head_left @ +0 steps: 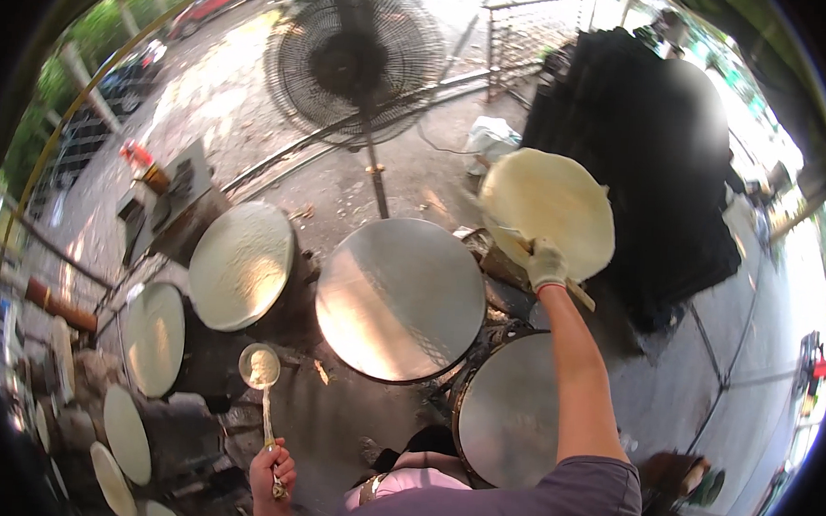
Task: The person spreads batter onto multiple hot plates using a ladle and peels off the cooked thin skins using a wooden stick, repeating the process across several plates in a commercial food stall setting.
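Observation:
My left hand (273,471), at the lower left, is closed round the handle of a ladle (260,367) whose round bowl holds pale batter. My right hand (548,265), in a light glove, reaches out to the right and is closed on a wooden-handled tool (579,295); its far end is hard to make out. Beside that hand is a large, round, pale yellow flatbread (551,205), partly in front of a tall dark stack. A bare round griddle (402,295) lies ahead of me, and another griddle (508,412) is under my right arm.
Several round griddles curve away at the left, among them one with a pale, powdery-looking layer (242,266) and one with a smooth pale layer (154,338). A standing fan (348,63) is beyond the middle griddle. The dark stack (638,158) rises at the far right.

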Tool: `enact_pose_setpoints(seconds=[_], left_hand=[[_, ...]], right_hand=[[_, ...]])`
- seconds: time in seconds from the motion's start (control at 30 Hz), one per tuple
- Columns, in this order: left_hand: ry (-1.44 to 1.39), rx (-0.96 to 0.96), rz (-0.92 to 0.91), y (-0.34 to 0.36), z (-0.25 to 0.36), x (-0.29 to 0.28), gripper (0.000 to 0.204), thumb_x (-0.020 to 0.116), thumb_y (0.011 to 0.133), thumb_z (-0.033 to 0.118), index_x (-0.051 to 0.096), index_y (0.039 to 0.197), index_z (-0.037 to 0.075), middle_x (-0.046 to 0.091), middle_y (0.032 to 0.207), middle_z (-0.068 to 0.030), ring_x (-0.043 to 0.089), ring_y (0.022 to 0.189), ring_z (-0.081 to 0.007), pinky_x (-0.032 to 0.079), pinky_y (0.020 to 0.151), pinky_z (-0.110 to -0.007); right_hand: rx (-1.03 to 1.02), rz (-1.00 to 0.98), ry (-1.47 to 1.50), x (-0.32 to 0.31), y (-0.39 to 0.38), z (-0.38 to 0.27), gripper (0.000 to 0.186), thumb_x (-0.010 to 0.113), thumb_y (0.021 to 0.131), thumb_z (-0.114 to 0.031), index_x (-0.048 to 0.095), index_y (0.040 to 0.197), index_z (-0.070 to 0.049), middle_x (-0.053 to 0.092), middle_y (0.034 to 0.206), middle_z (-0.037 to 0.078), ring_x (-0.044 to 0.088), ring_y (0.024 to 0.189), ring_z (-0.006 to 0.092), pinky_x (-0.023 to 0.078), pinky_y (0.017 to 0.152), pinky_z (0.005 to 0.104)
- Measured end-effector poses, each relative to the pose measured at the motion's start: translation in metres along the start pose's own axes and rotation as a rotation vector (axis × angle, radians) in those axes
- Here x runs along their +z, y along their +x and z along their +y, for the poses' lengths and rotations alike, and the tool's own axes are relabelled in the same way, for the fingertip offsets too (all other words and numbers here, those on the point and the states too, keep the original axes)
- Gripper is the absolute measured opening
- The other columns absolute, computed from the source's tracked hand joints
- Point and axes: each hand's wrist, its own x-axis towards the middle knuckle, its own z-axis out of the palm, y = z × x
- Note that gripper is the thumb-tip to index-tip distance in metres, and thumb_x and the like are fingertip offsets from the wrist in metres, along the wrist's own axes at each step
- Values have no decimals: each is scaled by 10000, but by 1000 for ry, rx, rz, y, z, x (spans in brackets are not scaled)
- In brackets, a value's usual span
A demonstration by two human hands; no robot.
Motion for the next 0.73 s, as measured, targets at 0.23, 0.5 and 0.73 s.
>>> enact_pose_setpoints(seconds=[0.23,0.5,0.73], left_hand=[[-200,152,-172,-58,-6,-63,149,434,942,44,465,1083,2,372,615,0,364,444,-67,306,351,-212],[-566,532,-79,-187,-47,-246,175,418,986,171,487,1060,28,411,666,14,362,451,-41,324,360,-179],[-815,733,425,-285,-161,-475,253,606,888,225,492,1046,64,502,775,-44,472,537,-109,377,409,-241]], right_hand=[[-137,-241,538,-6,-32,-81,349,580,866,-330,653,1125,-109,683,1019,145,657,941,266,497,806,380],[-609,-1036,752,38,-291,-333,482,554,856,-42,455,1325,12,553,1245,62,538,1076,162,415,940,275],[-673,-1918,508,-76,-696,-517,489,517,889,-31,463,1362,-144,582,1153,80,576,1009,171,445,903,273]])
